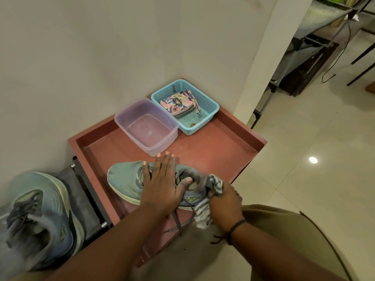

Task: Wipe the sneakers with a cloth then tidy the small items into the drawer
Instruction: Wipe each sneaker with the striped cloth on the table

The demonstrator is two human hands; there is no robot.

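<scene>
Wiping under way, judging by the layout: one sneaker (38, 218) lying far left beside the desk (223, 151), the second sneaker (125, 179) lying on the desk, and nothing yet tidied, with a tub (146, 126) and a basket (209, 106) holding a pouch (178, 102) at the back; no drawer in view. Left hand (160, 187) flat, fingers straight, pressing on the second sneaker to steady it; right hand (225, 203) gripping a striped cloth (205, 211) bunched against the heel.
</scene>
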